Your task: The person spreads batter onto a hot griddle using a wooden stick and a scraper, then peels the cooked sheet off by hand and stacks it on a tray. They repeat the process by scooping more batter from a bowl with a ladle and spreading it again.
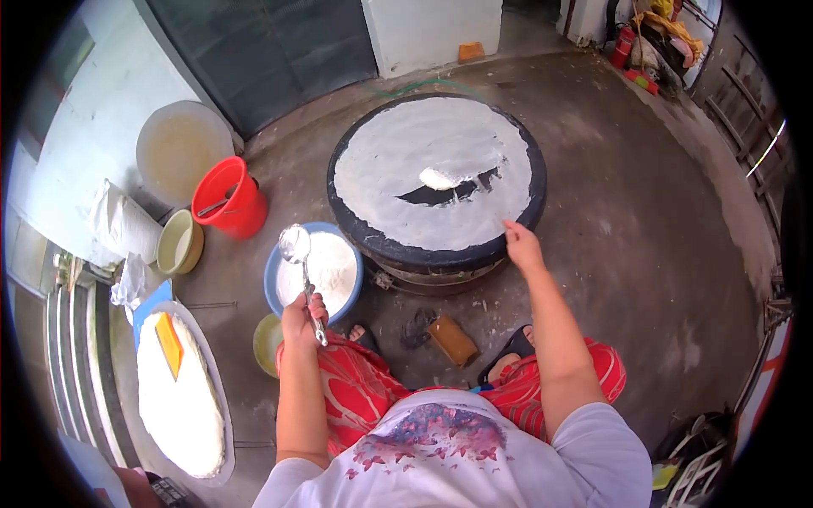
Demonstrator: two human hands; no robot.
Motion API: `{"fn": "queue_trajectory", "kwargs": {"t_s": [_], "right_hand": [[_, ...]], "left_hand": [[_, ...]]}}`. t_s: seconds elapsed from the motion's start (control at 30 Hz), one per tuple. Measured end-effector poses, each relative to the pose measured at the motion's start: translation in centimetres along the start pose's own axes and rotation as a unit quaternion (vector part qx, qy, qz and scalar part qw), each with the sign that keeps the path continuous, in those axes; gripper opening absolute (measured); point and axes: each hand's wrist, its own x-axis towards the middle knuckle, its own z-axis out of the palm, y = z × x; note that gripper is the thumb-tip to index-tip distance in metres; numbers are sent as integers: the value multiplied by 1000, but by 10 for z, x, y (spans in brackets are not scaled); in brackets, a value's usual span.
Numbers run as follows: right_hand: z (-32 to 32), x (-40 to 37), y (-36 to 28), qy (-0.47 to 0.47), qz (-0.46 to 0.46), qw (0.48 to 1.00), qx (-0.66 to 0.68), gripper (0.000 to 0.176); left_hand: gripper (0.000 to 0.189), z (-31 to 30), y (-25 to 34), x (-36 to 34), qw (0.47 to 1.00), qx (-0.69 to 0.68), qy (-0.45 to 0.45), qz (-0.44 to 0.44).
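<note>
My left hand (305, 322) is closed round the handle of a metal ladle (295, 244), its round head up over a blue basin (271, 292) of white flour or batter (329, 267). My right hand (522, 245) is at the near right rim of a large round black griddle (535, 182), fingers drawn together; whether they pinch anything is too small to tell. A thin whitish sheet of batter (406, 144) covers most of the griddle. Near its middle a dark gap shows the bare surface, with a white lump (437, 179) at the gap's edge.
To the left stand a red bucket (241, 207), an olive bowl (190, 250) and a white sack (127, 220). Nearer lies a round board (222, 406) with a white stack and a yellow scraper (169, 345) on it. A brick (452, 340) lies between my feet.
</note>
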Motion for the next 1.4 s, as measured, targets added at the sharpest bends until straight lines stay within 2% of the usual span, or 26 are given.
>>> {"fn": "queue_trajectory", "kwargs": {"t_s": [0.07, 0.13, 0.17, 0.23, 0.27, 0.33, 0.37, 0.4, 0.47, 0.53, 0.6, 0.67, 0.77, 0.8, 0.87, 0.9, 0.97, 1.0, 1.07, 1.13, 1.17, 1.2, 1.3, 1.33, 1.4], "right_hand": [[12, -11, -27, -80, -45, 996, -17, 26], [11, -22, -58, -108, -76, 990, -54, 27], [3, -27, -76, -109, -77, 990, -54, 27], [-19, -36, -110, -163, -66, 968, -177, 28], [-29, -38, -116, -164, -68, 968, -178, 28], [-50, -37, -113, -130, -106, 956, -242, 29], [-53, -37, -102, -57, -172, 948, -263, 34], [-51, -43, -100, -56, -172, 947, -265, 34], [-40, -60, -99, 113, -219, 921, -300, 39], [-12, -83, -99, 99, -268, 913, -291, 39], [27, -104, -90, 42, -312, 888, -336, 38], [48, -111, -79, 51, -311, 890, -330, 39], [26, -95, -67, 67, -243, 883, -395, 39], [15, -90, -65, 69, -205, 896, -389, 40], [1, -86, -68, 79, -127, 945, -290, 44], [-1, -91, -72, 81, -127, 945, -291, 44], [9, -112, -81, 85, -242, 950, -181, 47], [15, -121, -83, 42, -266, 940, -208, 45], [20, -113, -62, 45, -264, 923, -275, 45], [2, -92, -51, 95, -187, 916, -343, 44], [-7, -83, -46, 102, -151, 925, -334, 43], [-10, -81, -46, 104, -149, 924, -336, 43], [-11, -87, -57, 132, -62, 973, -179, 44], [-4, -95, -58, 152, -100, 964, -194, 45], [0, -106, -57, 72, -175, 946, -264, 45]], "left_hand": [[14, -2, 1, 2, 1000, -2, -1, -5], [14, 1, 0, 0, 1000, -4, 0, 0], [14, -1, 1, 3, 1000, 1, -6, -1], [14, -2, 1, 5, 1000, -3, -10, -4], [14, -3, 1, 5, 1000, -6, -12, -9], [14, -4, 1, 4, 1000, -7, -17, -9], [19, -4, 1, 3, 1000, 7, -9, -1], [25, -4, 1, 2, 1000, 21, 0, 6], [25, -4, 0, 1, 1000, 18, 0, 6], [25, -4, 1, 1, 1000, 19, 1, 8], [14, -5, 3, 2, 1000, -6, -10, -16], [20, -4, 3, 3, 1000, -8, -5, -21], [25, -6, 3, 0, 1000, -4, 9, -20], [25, -5, 2, 0, 1000, 4, 12, -15], [25, -4, 1, -2, 1000, 3, 8, -12], [25, -3, 2, -2, 1000, 3, 5, -6], [21, -4, 3, 1, 1000, -3, -4, -9], [17, -5, 4, 1, 1000, -10, -12, -11], [16, -4, 3, 2, 1000, -5, -9, -16], [16, -4, 4, 1, 1000, -4, -7, -20], [16, -5, 4, 0, 1000, 5, -4, -18], [16, -4, 3, 0, 1000, 14, -4, -17], [16, -7, 4, 3, 1000, 7, -10, -14], [16, -7, 4, 4, 1000, 0, -13, -8], [16, -4, 3, 2, 1000, -2, -10, -6]]}}
